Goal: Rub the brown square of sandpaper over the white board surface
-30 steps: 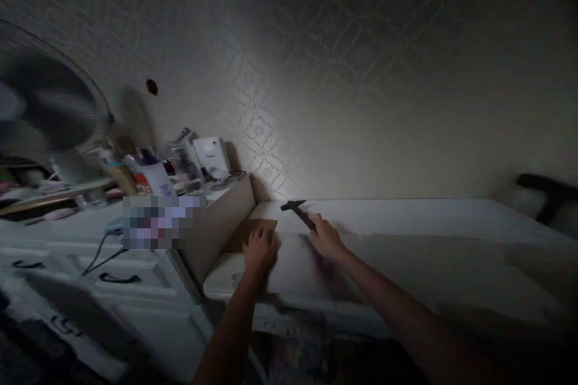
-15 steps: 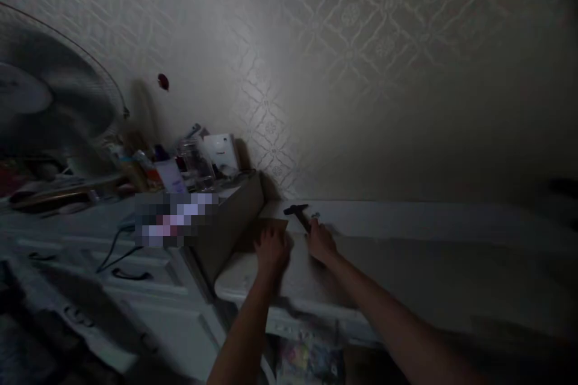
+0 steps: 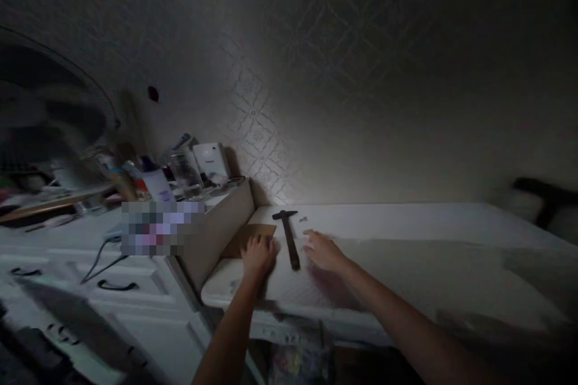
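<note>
A hammer [image 3: 289, 241] lies on the white table [image 3: 379, 222], its dark head toward the wall and its handle pointing at me. To its left, my left hand [image 3: 258, 254] rests with spread fingers on a flat brown piece [image 3: 241, 240], which looks like cardboard. My right hand [image 3: 323, 250] is just right of the handle, apart from it, fingers parted and nothing in them. Beyond that hand, a few small metal bits [image 3: 303, 219] lie near the hammer head; they are too small to make out.
On the left, a white drawer cabinet [image 3: 149, 288] holds a white box [image 3: 211, 160], bottles and a glass. A fan [image 3: 49, 108] stands at the far left. Something dark [image 3: 546, 198] is at the right edge. The patterned wall rises behind.
My right hand has let go of the hammer, which now lies on the table, and has opened beside it. My left hand stays on the brown piece. The view has shifted slightly.
</note>
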